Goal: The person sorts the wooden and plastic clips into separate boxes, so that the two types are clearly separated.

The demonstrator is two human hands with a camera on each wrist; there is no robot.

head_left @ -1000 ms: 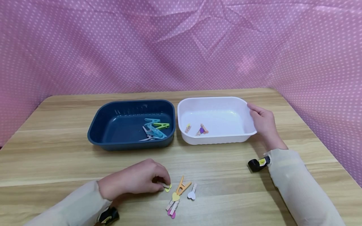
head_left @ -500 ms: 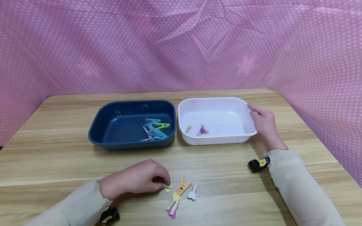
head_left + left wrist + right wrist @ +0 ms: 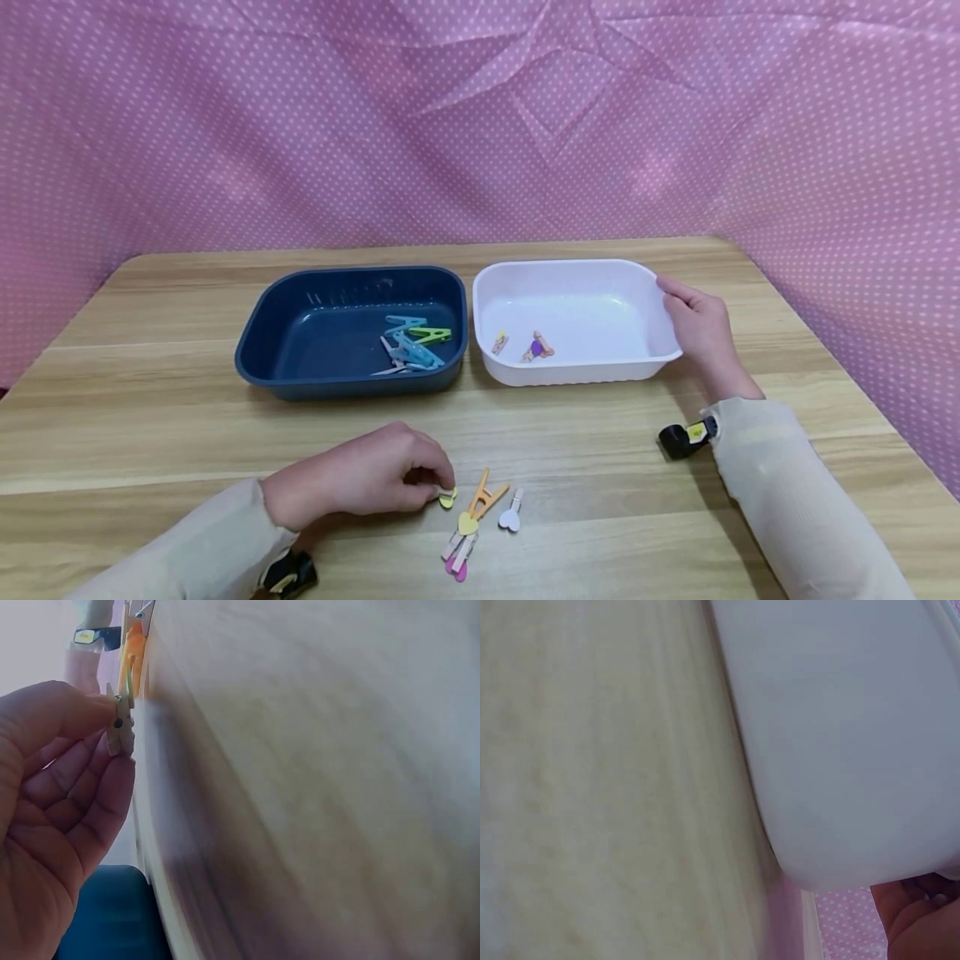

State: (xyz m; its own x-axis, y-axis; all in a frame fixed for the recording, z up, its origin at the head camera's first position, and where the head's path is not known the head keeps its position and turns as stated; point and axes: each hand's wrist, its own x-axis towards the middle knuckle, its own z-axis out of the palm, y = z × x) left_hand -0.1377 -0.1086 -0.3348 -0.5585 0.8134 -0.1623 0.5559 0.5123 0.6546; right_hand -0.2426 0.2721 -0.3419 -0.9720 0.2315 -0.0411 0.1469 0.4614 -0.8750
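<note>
Between the thumb and fingers of my left hand is a small wooden clothespin with a yellow heart, low over the table. The left wrist view shows this clothespin side-on at the fingertips. Just right of it lies an orange clothespin, overlapped by a yellow heart. Wooden clothespins with pink hearts lie below that, and a white heart clothespin is to the right. My right hand grips the right end of a white bin, thumb at the rim.
Left of the white bin stands a dark blue bin holding several clothespins, including a green one. A few small wooden clothespins lie inside the white bin. Pink dotted cloth hangs behind the wooden table.
</note>
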